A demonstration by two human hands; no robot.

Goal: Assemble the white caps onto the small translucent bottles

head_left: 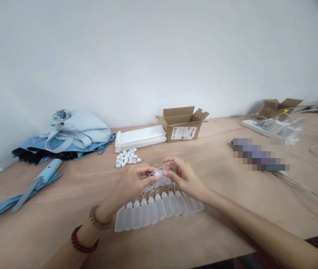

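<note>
My left hand (139, 179) and my right hand (183, 177) meet above the middle of the table, both closed in a pinch. Between the fingertips is a small white cap (156, 173), held from the left by my left thumb and forefinger. On its other side my right fingers grip a translucent plastic bottle, mostly hidden by that hand. Just below lies a row of similar translucent bottles (145, 213), side by side, thin curved tubes at their necks. More bottles (161, 182) lie behind that row, partly covered by my hands.
Loose white conical caps (125, 157) are heaped beyond my left hand. Behind them lie a stack of white packets (140, 136) and an open cardboard box (183, 129). A blue umbrella (48, 170) and pale bag (80, 129) lie left; a power strip (271, 129) with cables lies right.
</note>
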